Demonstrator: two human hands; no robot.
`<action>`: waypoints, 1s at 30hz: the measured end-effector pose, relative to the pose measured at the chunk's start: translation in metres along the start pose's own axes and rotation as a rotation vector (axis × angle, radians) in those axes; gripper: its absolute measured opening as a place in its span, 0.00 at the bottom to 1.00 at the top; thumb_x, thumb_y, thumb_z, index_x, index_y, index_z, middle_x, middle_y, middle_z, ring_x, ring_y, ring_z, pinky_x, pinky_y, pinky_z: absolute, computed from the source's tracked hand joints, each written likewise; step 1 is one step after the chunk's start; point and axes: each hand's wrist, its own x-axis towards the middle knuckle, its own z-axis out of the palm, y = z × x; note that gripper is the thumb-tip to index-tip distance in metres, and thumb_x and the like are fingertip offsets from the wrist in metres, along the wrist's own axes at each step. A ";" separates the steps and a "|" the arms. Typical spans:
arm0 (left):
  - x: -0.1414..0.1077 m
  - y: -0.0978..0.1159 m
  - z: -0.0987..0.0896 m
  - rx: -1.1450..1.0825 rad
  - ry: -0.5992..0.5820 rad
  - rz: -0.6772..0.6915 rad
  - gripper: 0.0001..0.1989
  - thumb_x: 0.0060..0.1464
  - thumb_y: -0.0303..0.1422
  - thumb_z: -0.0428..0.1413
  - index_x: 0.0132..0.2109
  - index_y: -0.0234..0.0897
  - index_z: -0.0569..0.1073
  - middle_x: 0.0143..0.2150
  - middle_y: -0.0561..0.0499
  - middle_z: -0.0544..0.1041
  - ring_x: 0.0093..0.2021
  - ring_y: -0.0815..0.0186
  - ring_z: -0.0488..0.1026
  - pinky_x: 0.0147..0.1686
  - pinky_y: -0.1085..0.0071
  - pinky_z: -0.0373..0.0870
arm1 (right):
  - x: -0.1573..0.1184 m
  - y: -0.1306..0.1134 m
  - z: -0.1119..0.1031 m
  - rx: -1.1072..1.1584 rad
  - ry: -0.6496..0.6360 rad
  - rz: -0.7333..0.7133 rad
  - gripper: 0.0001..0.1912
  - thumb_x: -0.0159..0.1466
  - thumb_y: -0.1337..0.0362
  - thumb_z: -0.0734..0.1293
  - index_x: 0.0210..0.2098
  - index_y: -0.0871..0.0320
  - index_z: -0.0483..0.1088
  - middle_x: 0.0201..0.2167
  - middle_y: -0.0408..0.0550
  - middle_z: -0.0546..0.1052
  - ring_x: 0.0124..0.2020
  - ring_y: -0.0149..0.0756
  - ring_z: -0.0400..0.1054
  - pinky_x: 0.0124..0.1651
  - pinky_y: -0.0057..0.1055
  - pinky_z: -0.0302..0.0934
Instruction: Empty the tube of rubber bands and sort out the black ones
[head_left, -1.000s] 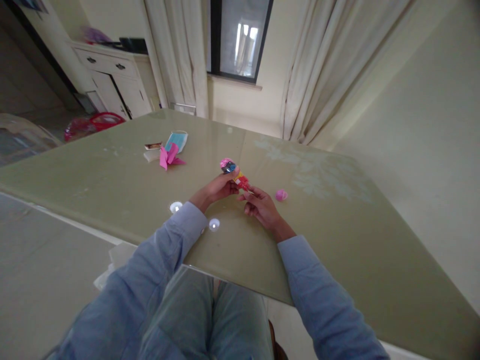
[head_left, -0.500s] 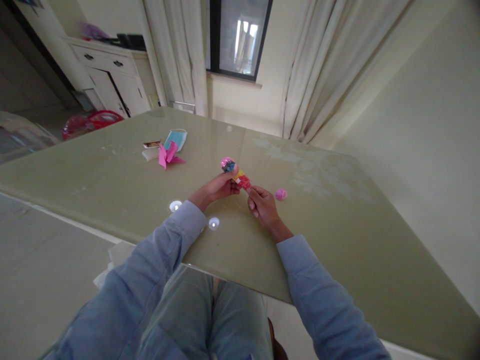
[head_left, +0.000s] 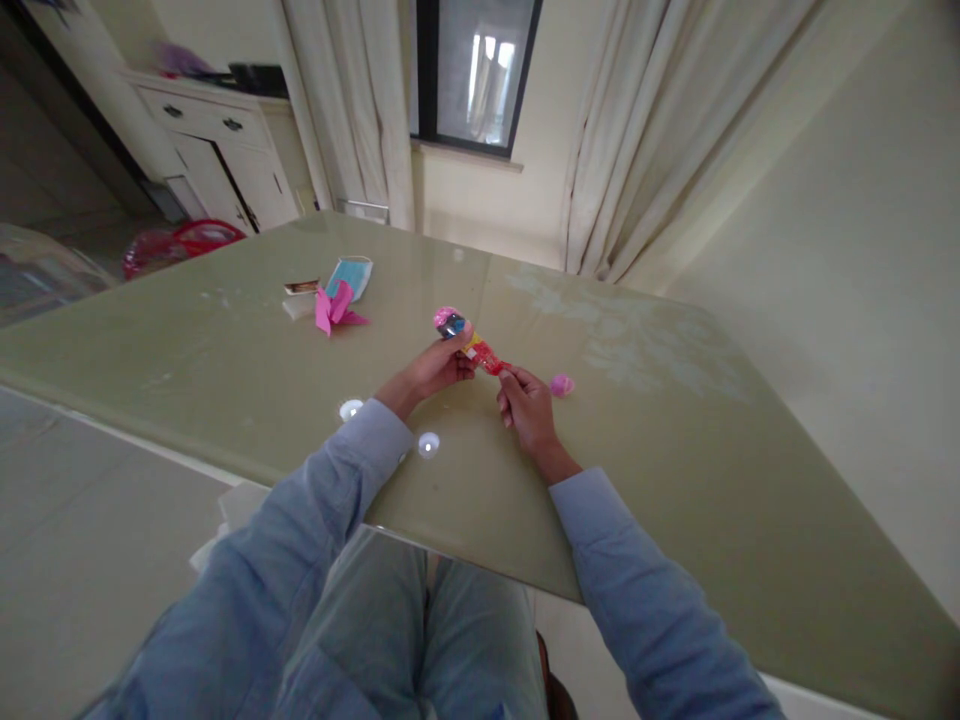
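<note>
A small, colourful wrapped packet (head_left: 483, 354) is stretched between my hands above the table. One end is rounded and pink, the middle is dark, blue and yellow, and the other end narrows in red. My left hand (head_left: 435, 372) grips its middle, thumb on top and fingers curled beneath. At the thin red end, my right hand (head_left: 527, 405) pinches the tip between thumb and fingers. Just right of that hand lies a small round pink thing (head_left: 562, 385); its kind is unclear.
Left of my hands on the glossy green table (head_left: 660, 480) lie folded pink paper (head_left: 339, 310), a blue face mask (head_left: 351, 276), a small brown wrapper (head_left: 301, 287) and a whitish piece (head_left: 298, 307). A white cabinet (head_left: 217, 140) and red chair (head_left: 206, 238) stand beyond.
My left hand and the packet's pink end have shifted slightly left and up. More of the red end shows between my hands, which are a bit farther apart.
</note>
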 end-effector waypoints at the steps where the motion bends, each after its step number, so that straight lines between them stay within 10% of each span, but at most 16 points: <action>1: 0.001 0.001 -0.001 0.006 0.013 0.011 0.23 0.50 0.50 0.66 0.31 0.33 0.72 0.25 0.51 0.75 0.24 0.72 0.71 0.26 0.75 0.69 | 0.001 0.001 0.000 -0.016 0.006 -0.002 0.18 0.62 0.50 0.66 0.39 0.60 0.75 0.13 0.33 0.67 0.09 0.21 0.53 0.11 0.20 0.45; 20: 0.000 0.008 -0.006 0.194 0.120 0.118 0.28 0.42 0.56 0.67 0.28 0.33 0.72 0.24 0.52 0.73 0.21 0.73 0.67 0.24 0.75 0.66 | 0.003 -0.006 -0.029 -0.749 -0.126 -0.028 0.19 0.66 0.62 0.59 0.45 0.62 0.79 0.15 0.41 0.73 0.11 0.28 0.61 0.21 0.27 0.58; 30: -0.001 0.006 -0.001 0.116 0.036 0.079 0.25 0.45 0.52 0.68 0.29 0.32 0.73 0.24 0.52 0.74 0.22 0.73 0.69 0.24 0.76 0.67 | 0.005 -0.018 -0.023 -0.110 -0.095 0.129 0.21 0.57 0.54 0.69 0.44 0.63 0.78 0.12 0.34 0.66 0.11 0.23 0.51 0.14 0.23 0.44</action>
